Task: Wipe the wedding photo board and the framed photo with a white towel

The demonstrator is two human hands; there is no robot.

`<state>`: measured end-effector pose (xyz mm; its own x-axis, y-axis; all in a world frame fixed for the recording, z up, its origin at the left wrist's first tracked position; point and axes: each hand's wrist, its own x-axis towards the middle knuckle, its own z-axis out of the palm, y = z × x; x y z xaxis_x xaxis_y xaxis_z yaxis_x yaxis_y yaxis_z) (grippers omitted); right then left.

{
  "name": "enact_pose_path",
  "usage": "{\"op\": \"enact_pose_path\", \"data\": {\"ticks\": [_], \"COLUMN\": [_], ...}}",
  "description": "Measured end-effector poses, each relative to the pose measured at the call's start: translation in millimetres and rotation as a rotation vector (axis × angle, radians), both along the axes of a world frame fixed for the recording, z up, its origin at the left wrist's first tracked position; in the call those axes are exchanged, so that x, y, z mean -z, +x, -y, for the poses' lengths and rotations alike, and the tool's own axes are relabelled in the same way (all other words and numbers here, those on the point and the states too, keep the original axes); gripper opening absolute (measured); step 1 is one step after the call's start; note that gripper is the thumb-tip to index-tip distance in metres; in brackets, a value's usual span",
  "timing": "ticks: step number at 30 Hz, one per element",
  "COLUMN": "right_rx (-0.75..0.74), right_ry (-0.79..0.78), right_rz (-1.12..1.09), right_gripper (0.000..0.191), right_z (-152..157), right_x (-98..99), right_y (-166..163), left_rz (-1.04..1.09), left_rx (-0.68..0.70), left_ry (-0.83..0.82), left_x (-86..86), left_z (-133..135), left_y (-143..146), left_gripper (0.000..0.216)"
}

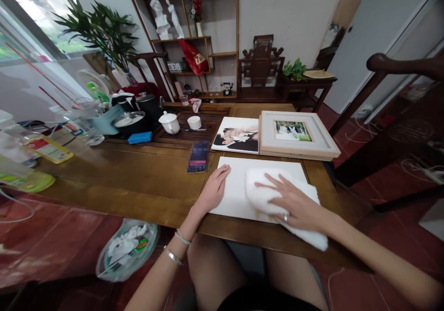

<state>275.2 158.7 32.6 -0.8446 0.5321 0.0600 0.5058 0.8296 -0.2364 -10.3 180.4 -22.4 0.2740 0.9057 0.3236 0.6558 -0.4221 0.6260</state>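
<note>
Wiping seems to be the step in hand: your right hand [287,197] lies on a white cloth [255,199], fingers spread and pressing rather than clenched. Your left hand [215,188] grasps nothing, its fingers stretched flat on the left part of the white panel [236,172]. That panel lies by the near edge of the bench [138,177], towards its right corner. Another stroke would call for even pressure and a steady left hand. The cloth looks thick and fluffy; the panel is thin, smooth and rectangular. Beyond it, a pale, deep-sided picture frame [294,131] sits near the bench's right edge
</note>
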Motion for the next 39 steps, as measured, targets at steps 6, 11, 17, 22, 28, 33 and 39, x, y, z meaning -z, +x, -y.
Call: {"op": "enact_pose_path", "data": {"ticks": [6, 11, 17, 22, 28, 33, 39], "right_rx": [0.246, 0.069, -0.161, 0.061, 0.240, 0.017, -0.023], "right_ry": [0.080, 0.040, -0.013, 0.046, 0.078, -0.017, -0.069], "right_rz": [-0.084, -0.001, 0.043, 0.029, 0.103, 0.107, 0.075], "right_gripper": [0.033, 0.037, 0.042, 0.040, 0.039, 0.037, 0.039], "right_z": [-44, 4, 19, -30, -27, 46, 29], "right_x": [10.0, 4.0, -1.2, -4.9, -1.2, -1.6, -9.4], "right_y": [-25, -48, -48, -56, -86, -91, -73], "left_rz": [-0.022, -0.013, -0.004, 0.007, 0.032, 0.031, 0.053], "left_rx": [0.003, 0.000, 0.015, -0.002, 0.001, 0.017, 0.022], "left_ry": [-0.007, 0.004, 0.008, 0.018, 0.010, -0.039, -0.016], "left_x": [0.7, 1.6, 2.2, 2.9, 0.6, 0.5, 2.4], "left_z": [-1, -1, -1, -1, -1, -1, -1], "left_y": [-1, -1, -2, -1, -1, -3, -3], "left_gripper": [0.044, 0.044, 0.048, 0.042, 0.041, 0.041, 0.042]}}
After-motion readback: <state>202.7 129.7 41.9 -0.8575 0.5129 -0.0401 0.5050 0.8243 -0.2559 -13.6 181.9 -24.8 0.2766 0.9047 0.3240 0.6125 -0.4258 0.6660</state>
